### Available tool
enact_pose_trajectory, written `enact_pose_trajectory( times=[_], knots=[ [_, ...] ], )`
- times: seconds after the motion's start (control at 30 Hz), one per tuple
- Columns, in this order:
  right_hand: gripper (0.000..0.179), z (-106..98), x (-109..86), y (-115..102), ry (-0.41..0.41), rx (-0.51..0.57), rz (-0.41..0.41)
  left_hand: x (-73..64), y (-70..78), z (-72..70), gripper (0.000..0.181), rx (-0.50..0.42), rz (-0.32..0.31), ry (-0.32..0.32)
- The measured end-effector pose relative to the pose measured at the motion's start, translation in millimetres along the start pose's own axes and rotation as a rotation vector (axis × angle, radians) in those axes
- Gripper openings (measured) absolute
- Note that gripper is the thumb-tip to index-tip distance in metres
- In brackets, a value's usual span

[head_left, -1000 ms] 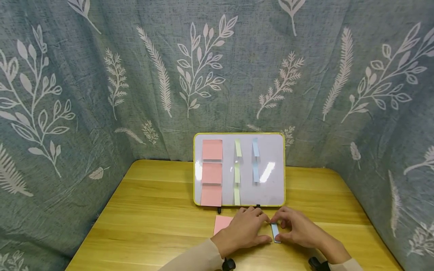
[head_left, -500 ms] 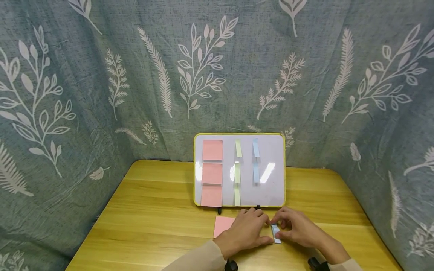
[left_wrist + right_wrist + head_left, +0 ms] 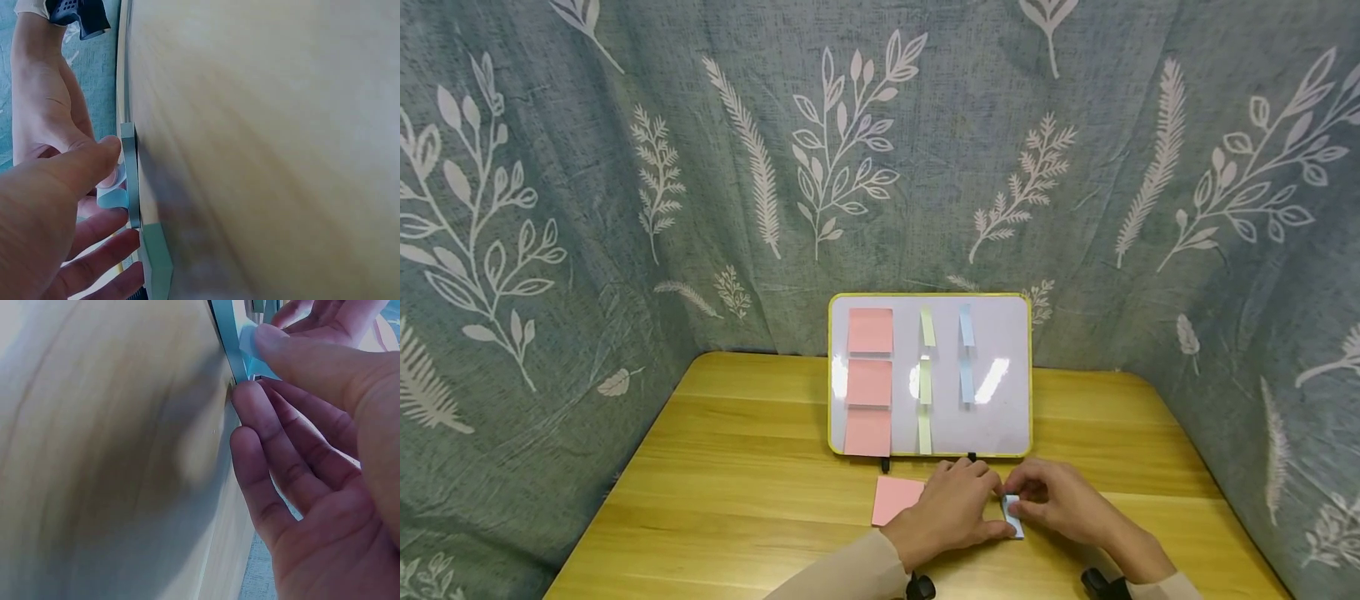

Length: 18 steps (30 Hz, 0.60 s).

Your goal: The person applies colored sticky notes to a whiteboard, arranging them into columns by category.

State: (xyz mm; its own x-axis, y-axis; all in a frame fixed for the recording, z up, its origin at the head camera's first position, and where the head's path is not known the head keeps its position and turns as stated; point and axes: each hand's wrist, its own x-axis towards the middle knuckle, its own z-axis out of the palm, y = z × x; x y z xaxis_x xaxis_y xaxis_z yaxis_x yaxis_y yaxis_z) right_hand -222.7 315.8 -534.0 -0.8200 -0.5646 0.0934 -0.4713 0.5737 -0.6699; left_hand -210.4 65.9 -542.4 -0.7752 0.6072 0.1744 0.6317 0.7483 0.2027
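Note:
A narrow pad of blue sticky notes (image 3: 1012, 525) lies on the table in front of the whiteboard. My left hand (image 3: 951, 508) steadies it, with the thumb at its near end and the fingers by its far end. My right hand (image 3: 1063, 504) pinches the top blue sticky note (image 3: 249, 341), whose loose end bends up off the pad. In the left wrist view that note (image 3: 114, 199) curls away from the pad's face. A pad of pink sticky notes (image 3: 897, 500) lies left of my left hand, which partly covers it.
The whiteboard (image 3: 996, 429) with a yellow frame stands behind the hands on black feet. Stuck on it are pink notes (image 3: 870, 383), green notes (image 3: 925, 383) and two blue notes (image 3: 966, 382). A green pad (image 3: 157, 259) shows beside the blue one. A patterned curtain (image 3: 880, 167) surrounds the table.
My left hand has shifted slightly right, its thumb coming onto the near end of the blue pad. My right thumb has slid away from that end, and the top note has lifted.

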Motion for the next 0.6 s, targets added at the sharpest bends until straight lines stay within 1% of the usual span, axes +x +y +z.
enact_pose_trajectory(
  times=[0.4, 0.6],
  knots=[
    [0.014, -1.3, -0.6, -3.3, 0.025, 0.01, 0.029, 1.9, 2.2, 3.1, 0.053, 0.01, -0.02, -0.007],
    [0.009, -4.7, 0.0, -4.9, 0.028, 0.007, 0.052, 2.4, 2.3, 1.3, 0.051, 0.011, -0.022, -0.005]
  ],
)
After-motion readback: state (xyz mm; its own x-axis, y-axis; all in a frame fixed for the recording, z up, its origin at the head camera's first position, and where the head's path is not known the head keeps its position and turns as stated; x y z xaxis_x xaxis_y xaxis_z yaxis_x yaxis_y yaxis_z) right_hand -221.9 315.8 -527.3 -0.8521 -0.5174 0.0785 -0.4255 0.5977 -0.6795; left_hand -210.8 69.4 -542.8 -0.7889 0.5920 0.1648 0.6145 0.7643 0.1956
